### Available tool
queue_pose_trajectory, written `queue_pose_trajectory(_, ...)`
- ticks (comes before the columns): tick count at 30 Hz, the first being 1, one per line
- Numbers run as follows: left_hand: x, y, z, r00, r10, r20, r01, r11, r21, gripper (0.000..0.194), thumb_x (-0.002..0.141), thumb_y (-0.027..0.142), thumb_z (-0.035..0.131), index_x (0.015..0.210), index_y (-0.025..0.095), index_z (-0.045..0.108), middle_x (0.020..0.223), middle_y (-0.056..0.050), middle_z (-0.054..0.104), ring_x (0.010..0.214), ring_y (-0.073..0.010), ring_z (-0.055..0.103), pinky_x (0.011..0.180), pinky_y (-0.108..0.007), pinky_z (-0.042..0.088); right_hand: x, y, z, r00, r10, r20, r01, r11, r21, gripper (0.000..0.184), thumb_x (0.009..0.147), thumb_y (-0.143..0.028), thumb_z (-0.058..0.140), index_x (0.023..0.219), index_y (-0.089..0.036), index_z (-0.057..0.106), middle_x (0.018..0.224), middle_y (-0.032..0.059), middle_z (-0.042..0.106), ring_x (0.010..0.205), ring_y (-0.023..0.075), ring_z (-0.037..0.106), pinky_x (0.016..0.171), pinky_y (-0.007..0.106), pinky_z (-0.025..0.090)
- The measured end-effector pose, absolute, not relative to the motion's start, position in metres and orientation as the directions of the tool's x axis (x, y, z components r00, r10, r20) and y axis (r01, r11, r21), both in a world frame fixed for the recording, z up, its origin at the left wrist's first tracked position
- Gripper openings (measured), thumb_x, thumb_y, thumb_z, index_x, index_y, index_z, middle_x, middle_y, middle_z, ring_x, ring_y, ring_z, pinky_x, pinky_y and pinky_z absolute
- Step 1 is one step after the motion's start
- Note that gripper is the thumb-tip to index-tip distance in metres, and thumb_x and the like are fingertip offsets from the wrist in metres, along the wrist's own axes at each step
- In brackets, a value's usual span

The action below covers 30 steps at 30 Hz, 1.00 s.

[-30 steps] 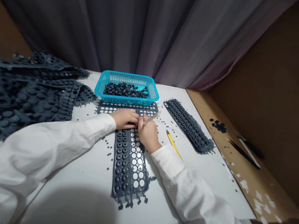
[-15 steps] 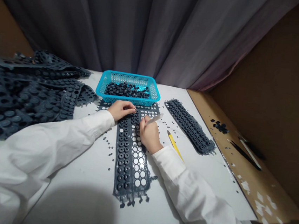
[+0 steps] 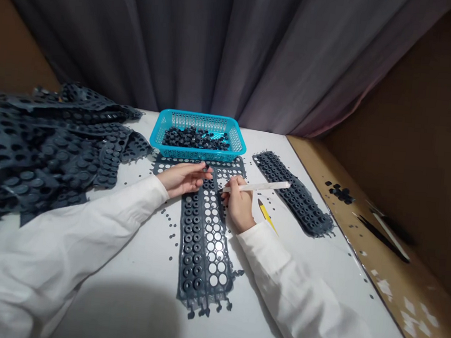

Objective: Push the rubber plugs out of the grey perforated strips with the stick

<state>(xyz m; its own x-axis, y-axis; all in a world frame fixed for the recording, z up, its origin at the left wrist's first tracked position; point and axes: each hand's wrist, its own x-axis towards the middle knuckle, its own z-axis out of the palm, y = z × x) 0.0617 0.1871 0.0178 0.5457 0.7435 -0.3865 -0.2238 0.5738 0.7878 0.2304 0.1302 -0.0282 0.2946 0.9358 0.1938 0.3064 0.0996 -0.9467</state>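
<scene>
A dark rubber sheet [image 3: 192,235] lies lengthwise in front of me, with rows of ring-shaped bumps on its left and round white-backed holes on its right. Over its far part, my left hand [image 3: 180,179] pinches a small black rubber piece [image 3: 206,166] between thumb and fingertips. My right hand [image 3: 239,206] is closed round a white pen-like stick [image 3: 269,186], its lower end pointing left towards the sheet. Just beyond both hands stands a blue basket [image 3: 197,153] holding many small black pieces [image 3: 191,136].
Dark rubber sheets [image 3: 63,148] are heaped on the left. Another rubber strip [image 3: 292,194] and a yellow pencil-like tool [image 3: 266,215] lie to the right. Black tweezers [image 3: 380,237], black bits [image 3: 339,192] and white scraps [image 3: 411,314] rest on brown board. Small dark discs are scattered about.
My left hand has lifted off the sheet and turned, showing a black piece at its fingertips. My right hand has drawn slightly back, and the white stick has tipped flatter. The view has shifted slightly.
</scene>
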Motion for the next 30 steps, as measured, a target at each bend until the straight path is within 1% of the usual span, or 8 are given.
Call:
queue_pose_trajectory(3, 0.065, 0.179, 0.023, 0.595, 0.689, -0.414, -0.247, 0.647, 0.721, 0.022, 0.085, 0.03, 0.054, 0.079, 0.013, 0.067, 0.075, -0.005, 0.065, 0.048, -0.0044, 0.045, 0.045, -0.016, 0.04, 0.231, 0.13, -0.028, 0.287, 0.938, 0.196, 0.314, 0.101, -0.944, 0.034, 0.089, -0.043, 0.036, 0.065, -0.021, 0.046, 0.049, -0.0047, 0.048, 0.045, 0.0114, 0.047, 0.047, 0.023, 0.037)
queue_pose_trajectory(10, 0.067, 0.169, 0.031, 0.646, 0.618, -0.448, -0.279, 0.737, 0.615, 0.035, 0.09, 0.036, 0.045, 0.076, 0.013, 0.067, 0.069, -0.004, 0.062, 0.047, -0.0048, 0.042, 0.045, -0.018, 0.037, 0.23, 0.13, -0.027, 0.263, 0.946, 0.187, 0.312, 0.1, -0.945, 0.034, 0.089, -0.041, 0.037, 0.064, -0.021, 0.044, 0.048, -0.0054, 0.048, 0.042, 0.0106, 0.045, 0.044, 0.022, 0.036)
queue_pose_trajectory(16, 0.068, 0.165, 0.035, 0.643, 0.612, -0.46, -0.264, 0.741, 0.617, 0.036, 0.087, 0.041, 0.049, 0.071, 0.013, 0.066, 0.067, -0.003, 0.061, 0.044, -0.0039, 0.039, 0.043, -0.017, 0.035, 0.229, 0.128, -0.022, 0.267, 0.95, 0.159, 0.301, 0.075, -0.951, 0.033, 0.088, -0.041, 0.039, 0.063, -0.021, 0.044, 0.047, -0.0053, 0.048, 0.042, 0.0112, 0.046, 0.045, 0.023, 0.037)
queue_pose_trajectory(22, 0.071, 0.159, 0.043, 0.661, 0.587, -0.467, -0.251, 0.76, 0.6, 0.041, 0.091, 0.039, 0.041, 0.071, 0.013, 0.065, 0.061, -0.003, 0.06, 0.041, -0.0042, 0.041, 0.041, -0.017, 0.036, 0.229, 0.127, -0.022, 0.259, 0.951, 0.168, 0.307, 0.084, -0.948, 0.033, 0.089, -0.041, 0.04, 0.063, -0.021, 0.045, 0.047, -0.0052, 0.049, 0.042, 0.0113, 0.047, 0.045, 0.024, 0.038)
queue_pose_trajectory(25, 0.071, 0.154, 0.047, 0.67, 0.584, -0.459, -0.254, 0.76, 0.598, 0.041, 0.091, 0.038, 0.042, 0.068, 0.012, 0.064, 0.058, -0.002, 0.06, 0.039, -0.0044, 0.043, 0.041, -0.017, 0.036, 0.23, 0.127, -0.02, 0.256, 0.954, 0.159, 0.265, 0.089, -0.96, 0.032, 0.088, -0.043, 0.042, 0.065, -0.021, 0.046, 0.048, -0.0054, 0.05, 0.042, 0.0107, 0.047, 0.044, 0.023, 0.038)
queue_pose_trajectory(27, 0.071, 0.15, 0.049, 0.687, 0.58, -0.437, -0.257, 0.757, 0.601, 0.038, 0.09, 0.037, 0.045, 0.068, 0.011, 0.064, 0.057, -0.002, 0.059, 0.039, -0.0048, 0.044, 0.041, -0.017, 0.035, 0.23, 0.126, -0.015, 0.232, 0.958, 0.17, 0.202, 0.124, -0.972, 0.028, 0.086, -0.044, 0.047, 0.071, -0.02, 0.052, 0.054, -0.0042, 0.056, 0.048, 0.011, 0.053, 0.048, 0.023, 0.042)
queue_pose_trajectory(30, 0.071, 0.145, 0.052, 0.728, 0.553, -0.405, -0.25, 0.764, 0.595, 0.036, 0.089, 0.035, 0.047, 0.068, 0.01, 0.063, 0.056, -0.002, 0.059, 0.04, -0.0057, 0.046, 0.04, -0.017, 0.035, 0.232, 0.125, -0.007, 0.201, 0.958, 0.206, 0.119, 0.184, -0.976, 0.025, 0.081, -0.042, 0.056, 0.088, -0.02, 0.062, 0.072, 0.0006, 0.067, 0.065, 0.0139, 0.062, 0.062, 0.027, 0.05)
